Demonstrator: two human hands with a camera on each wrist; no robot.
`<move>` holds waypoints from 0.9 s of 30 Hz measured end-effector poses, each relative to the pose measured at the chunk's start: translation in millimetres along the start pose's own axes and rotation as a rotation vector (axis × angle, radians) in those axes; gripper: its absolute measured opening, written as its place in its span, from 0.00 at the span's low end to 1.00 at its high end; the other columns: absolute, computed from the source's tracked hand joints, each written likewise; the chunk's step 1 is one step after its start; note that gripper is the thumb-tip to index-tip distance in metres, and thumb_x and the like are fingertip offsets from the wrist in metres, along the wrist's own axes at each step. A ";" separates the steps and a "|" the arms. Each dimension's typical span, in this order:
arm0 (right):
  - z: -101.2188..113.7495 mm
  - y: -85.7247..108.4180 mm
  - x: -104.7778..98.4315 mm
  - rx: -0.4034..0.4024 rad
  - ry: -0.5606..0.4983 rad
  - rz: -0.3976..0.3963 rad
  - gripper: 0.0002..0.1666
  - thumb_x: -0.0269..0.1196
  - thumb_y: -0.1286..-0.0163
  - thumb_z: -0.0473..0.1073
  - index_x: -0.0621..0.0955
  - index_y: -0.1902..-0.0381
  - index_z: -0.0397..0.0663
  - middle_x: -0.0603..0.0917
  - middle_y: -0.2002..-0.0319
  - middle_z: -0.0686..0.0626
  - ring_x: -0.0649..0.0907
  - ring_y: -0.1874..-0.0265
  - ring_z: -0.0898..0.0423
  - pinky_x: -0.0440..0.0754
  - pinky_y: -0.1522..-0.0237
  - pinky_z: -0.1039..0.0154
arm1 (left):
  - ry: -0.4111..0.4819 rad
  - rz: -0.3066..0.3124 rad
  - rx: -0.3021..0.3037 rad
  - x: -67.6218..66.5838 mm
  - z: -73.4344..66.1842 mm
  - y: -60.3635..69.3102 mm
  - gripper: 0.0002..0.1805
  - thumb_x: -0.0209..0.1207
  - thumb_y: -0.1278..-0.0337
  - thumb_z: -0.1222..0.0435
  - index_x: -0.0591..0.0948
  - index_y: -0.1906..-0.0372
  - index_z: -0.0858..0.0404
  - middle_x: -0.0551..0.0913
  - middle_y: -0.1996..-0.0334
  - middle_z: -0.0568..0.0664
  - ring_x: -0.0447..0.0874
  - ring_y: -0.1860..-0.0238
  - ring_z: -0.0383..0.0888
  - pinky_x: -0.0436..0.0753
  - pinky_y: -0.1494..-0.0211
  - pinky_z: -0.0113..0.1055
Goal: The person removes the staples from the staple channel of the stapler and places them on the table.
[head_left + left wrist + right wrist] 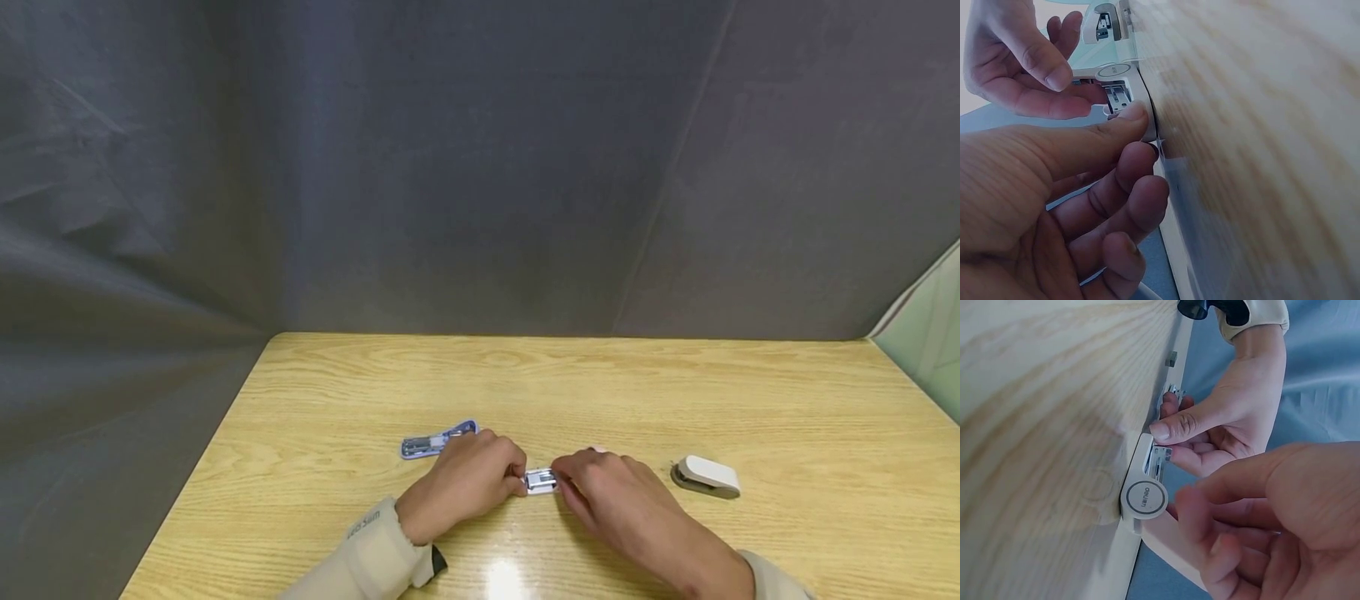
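A white stapler (542,481), opened up with its metal staple channel showing, lies between my two hands on the table. My left hand (474,473) pinches its left end, with the thumb on top of the base in the left wrist view. The stapler's round hinge (1144,499) faces my right hand (626,502). That hand holds the raised upper arm between thumb and fingers (1054,78), and partly hides it. Behind my left hand lies a blue stapler (427,445), also opened, its right end partly covered by the hand.
To the right of my right hand a white and grey stapler (707,477) rests on the wooden table (570,383). Dark cloth (480,167) hangs along the back and left edges. A small grey block (1171,359) shows farther along the table in the right wrist view.
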State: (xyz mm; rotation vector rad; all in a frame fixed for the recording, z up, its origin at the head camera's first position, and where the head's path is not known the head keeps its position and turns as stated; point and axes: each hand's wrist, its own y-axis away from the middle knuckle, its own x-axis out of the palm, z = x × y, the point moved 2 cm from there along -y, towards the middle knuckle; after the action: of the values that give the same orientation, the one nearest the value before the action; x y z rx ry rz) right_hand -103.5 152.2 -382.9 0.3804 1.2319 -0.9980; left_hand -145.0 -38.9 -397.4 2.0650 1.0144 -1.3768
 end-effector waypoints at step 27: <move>-0.5 -1.4 1.2 -0.030 -0.051 0.014 0.06 0.68 0.30 0.35 0.86 0.64 0.52 0.87 0.65 0.58 0.77 0.72 0.66 0.74 0.77 0.68 | -0.034 -0.011 0.000 -1.1 -1.3 0.6 0.12 0.75 0.45 0.58 0.84 0.78 0.48 0.75 0.81 0.29 0.68 0.82 0.30 0.69 0.74 0.28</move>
State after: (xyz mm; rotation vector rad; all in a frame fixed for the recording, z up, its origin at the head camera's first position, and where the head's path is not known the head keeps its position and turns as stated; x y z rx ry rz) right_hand -104.9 151.3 -383.7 0.3379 1.1950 -0.9710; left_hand -144.1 -38.7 -395.9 2.0327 1.0127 -1.4122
